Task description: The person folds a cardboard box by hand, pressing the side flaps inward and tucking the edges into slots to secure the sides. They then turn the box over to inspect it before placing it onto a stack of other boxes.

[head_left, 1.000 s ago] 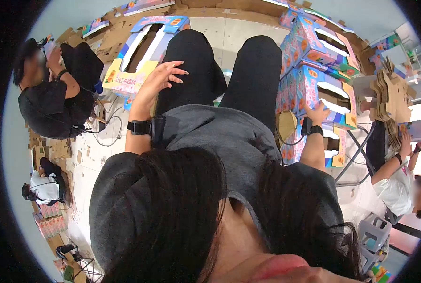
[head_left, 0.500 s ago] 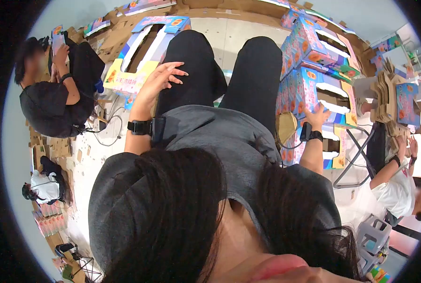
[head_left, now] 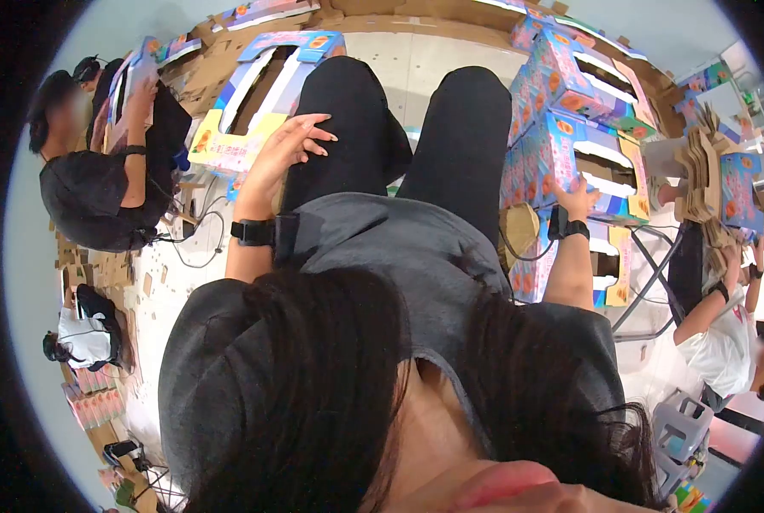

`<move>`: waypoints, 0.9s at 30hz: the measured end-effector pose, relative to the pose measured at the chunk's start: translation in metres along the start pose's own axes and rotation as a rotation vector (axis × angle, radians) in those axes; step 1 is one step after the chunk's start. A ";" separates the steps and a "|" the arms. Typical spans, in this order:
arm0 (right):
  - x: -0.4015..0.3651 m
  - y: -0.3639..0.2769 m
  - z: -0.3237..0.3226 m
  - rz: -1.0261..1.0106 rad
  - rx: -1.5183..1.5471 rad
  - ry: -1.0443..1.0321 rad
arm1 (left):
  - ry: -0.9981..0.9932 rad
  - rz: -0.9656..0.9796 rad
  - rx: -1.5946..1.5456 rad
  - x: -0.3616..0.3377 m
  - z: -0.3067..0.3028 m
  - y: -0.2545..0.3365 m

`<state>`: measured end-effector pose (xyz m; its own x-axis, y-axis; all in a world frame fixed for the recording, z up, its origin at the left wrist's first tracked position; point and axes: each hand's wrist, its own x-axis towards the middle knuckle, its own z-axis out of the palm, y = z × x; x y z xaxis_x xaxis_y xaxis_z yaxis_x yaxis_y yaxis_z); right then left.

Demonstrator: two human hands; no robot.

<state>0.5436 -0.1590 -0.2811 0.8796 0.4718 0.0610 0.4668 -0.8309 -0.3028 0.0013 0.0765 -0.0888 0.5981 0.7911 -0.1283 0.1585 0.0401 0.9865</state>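
Observation:
My left hand [head_left: 294, 144] lies over my left thigh with its fingers loosely stretched and apart, holding nothing. Beside it stands a printed cardboard carton [head_left: 228, 154], blue and purple with a yellow front flap and a long cut-out opening. On the other side, my right hand [head_left: 577, 202] rests with spread fingers against the edge of a similar carton [head_left: 561, 154] in a stack. No grip around the carton shows. Another carton [head_left: 561, 81] sits above it in view, and one [head_left: 604, 265] shows below, partly hidden by my right forearm.
A seated person [head_left: 95, 192] at the left handles a printed carton [head_left: 125, 94]. At the right, a person in a white shirt [head_left: 715, 342] is near flattened cardboard [head_left: 700, 175]. A folding metal stand [head_left: 655, 282], a grey stool [head_left: 683, 423] and a cable [head_left: 198, 256] are nearby.
My right hand has shifted slightly along the carton; my left hand has stayed still. The person at the left now holds a carton higher. The person at the right has moved their arms.

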 end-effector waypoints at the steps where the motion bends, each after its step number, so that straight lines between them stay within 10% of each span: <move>1: -0.001 -0.002 -0.005 0.006 -0.019 -0.037 | 0.002 0.003 0.004 0.000 0.001 0.000; 8: -0.029 -0.021 0.015 -0.015 -0.168 0.101 | -0.036 0.092 0.034 0.000 -0.005 -0.008; 14: 0.005 -0.019 -0.030 -0.577 0.014 0.236 | -0.058 0.086 -0.013 0.003 -0.006 -0.012; 20: -0.070 -0.156 -0.199 -0.816 0.530 0.016 | -0.057 0.122 -0.039 0.004 -0.005 -0.020; 27: -0.153 -0.256 -0.150 -1.148 0.303 0.090 | -0.078 0.216 -0.095 0.011 -0.003 -0.035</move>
<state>0.3035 -0.0626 -0.0704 -0.0297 0.8621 0.5059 0.9553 0.1734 -0.2394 0.0000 0.0852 -0.1247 0.6697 0.7380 0.0826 -0.0518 -0.0645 0.9966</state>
